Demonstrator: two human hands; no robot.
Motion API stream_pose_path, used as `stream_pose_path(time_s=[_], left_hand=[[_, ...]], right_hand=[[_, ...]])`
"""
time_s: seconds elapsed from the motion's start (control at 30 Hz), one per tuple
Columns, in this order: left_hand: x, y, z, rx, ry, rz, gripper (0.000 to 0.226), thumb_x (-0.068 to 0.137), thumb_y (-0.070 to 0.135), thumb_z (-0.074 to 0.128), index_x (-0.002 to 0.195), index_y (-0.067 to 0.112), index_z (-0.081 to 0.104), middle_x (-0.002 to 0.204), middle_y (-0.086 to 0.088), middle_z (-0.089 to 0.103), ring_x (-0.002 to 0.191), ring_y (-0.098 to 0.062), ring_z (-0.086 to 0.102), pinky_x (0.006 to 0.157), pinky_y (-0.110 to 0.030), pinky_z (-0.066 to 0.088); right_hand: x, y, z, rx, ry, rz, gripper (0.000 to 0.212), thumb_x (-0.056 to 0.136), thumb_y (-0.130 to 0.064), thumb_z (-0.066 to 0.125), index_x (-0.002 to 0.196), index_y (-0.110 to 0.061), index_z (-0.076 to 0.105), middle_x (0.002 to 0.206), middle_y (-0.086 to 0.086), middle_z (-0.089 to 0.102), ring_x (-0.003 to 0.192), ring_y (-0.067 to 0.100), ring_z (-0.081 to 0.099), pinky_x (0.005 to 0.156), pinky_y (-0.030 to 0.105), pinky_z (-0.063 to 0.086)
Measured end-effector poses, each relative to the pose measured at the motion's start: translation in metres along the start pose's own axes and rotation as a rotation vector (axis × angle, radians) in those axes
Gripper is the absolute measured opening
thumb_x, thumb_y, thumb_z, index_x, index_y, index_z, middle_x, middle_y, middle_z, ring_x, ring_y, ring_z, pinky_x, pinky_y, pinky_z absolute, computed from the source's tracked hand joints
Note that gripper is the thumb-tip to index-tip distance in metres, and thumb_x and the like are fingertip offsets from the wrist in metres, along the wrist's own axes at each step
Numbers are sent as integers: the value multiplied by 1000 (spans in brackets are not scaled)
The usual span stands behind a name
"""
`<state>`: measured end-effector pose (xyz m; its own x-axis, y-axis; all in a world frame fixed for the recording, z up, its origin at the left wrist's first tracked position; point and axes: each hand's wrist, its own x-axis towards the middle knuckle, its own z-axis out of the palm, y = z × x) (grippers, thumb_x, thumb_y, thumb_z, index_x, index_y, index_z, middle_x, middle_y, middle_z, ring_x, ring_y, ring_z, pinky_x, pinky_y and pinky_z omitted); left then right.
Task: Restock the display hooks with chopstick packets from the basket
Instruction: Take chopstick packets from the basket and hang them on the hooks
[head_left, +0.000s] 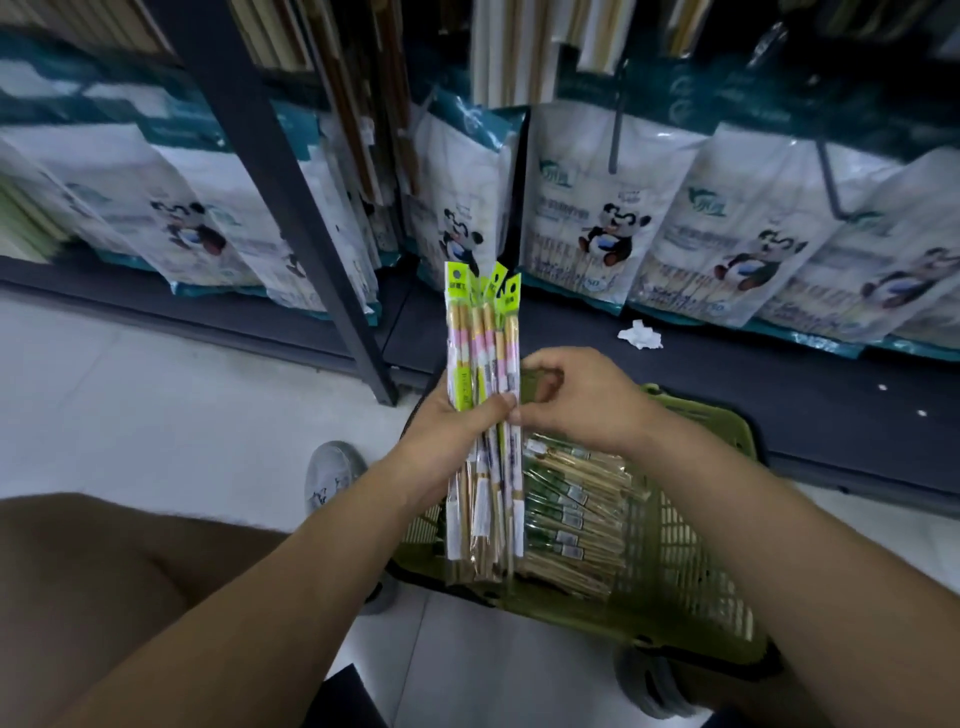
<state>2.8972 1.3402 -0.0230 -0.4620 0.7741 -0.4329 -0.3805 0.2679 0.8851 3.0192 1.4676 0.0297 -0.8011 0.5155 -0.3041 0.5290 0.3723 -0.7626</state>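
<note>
My left hand (453, 426) grips a bunch of several chopstick packets (483, 353) upright above the basket; they have lime-green header cards and pink and white sleeves. My right hand (576, 402) is beside them, fingers curled, its fingertips pinching the edge of the rightmost packet. Below lies a green plastic basket (691, 566) on the floor, holding more packets with green wrapping (571, 514). Display hooks (617, 119) stick out from the dark shelving above, among hanging packets.
White bags with a panda print (597, 223) lean in a row on the low dark shelf (727, 384). A crumpled white paper (640, 335) lies on that shelf. A dark upright post (311, 249) stands left of the packets. My shoe (332, 475) is beside the basket.
</note>
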Motion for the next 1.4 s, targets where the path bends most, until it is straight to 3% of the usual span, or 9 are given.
stream_pose_path(time_s=[0.1,0.23,0.33,0.47,0.7,0.93,1.1,1.27,1.4], left_hand=[[-4,22,8,75,-64,70,34,91,21,77,125,19,68,109,5,78,101,-11,74,74,-14,55],[-7,65,18,191,-100,245,27,90,13,78,114,23,71,103,3,79,94,-12,73,78,-20,56],[-14,105,30,248,-139,369,27,87,17,80,108,31,71,104,3,78,96,-12,74,79,-21,57],[-24,157,51,310,-155,518,18,86,20,81,96,33,73,90,9,78,82,-5,73,68,-13,53],[-39,242,95,330,-163,695,20,84,13,83,99,17,70,80,10,76,76,-6,73,65,-15,52],[-29,280,115,228,-110,753,22,83,19,85,99,19,69,84,10,78,76,-5,73,62,-12,51],[-16,294,109,194,-35,753,21,87,27,80,102,15,70,89,2,79,86,-15,75,81,-36,57],[-14,296,102,138,-83,754,23,93,21,74,105,3,69,86,-5,79,86,-16,76,77,-23,55],[-16,292,101,136,-126,725,27,93,26,75,110,7,64,86,-5,79,88,-14,75,83,-32,50]], right_hand=[[-7,-13,-22,172,30,37,23,85,-24,82,103,-17,70,83,-2,72,71,14,67,66,35,55],[-16,-40,-55,400,306,-14,5,95,-25,71,97,-21,69,76,-3,71,62,3,66,50,22,50],[-24,-67,-76,441,511,-107,10,97,-25,68,87,-24,68,78,3,70,54,0,60,47,19,47],[-38,-104,-108,532,645,-235,8,98,-22,67,93,-28,65,76,12,65,62,15,58,52,33,54],[-64,-161,-178,478,872,-432,24,101,-31,60,82,-22,71,75,15,62,61,16,55,58,34,52],[-60,-197,-227,439,961,-515,24,99,-22,64,76,-24,72,74,13,66,62,14,57,64,40,53],[-48,-213,-247,492,990,-525,26,100,-23,62,76,-24,73,73,14,66,63,15,57,60,35,50],[-36,-223,-259,541,978,-513,28,100,-25,62,74,-19,73,72,7,64,67,19,58,67,38,51],[-30,-226,-263,534,973,-494,27,100,-26,62,78,-15,73,72,11,66,65,22,57,65,41,52]])
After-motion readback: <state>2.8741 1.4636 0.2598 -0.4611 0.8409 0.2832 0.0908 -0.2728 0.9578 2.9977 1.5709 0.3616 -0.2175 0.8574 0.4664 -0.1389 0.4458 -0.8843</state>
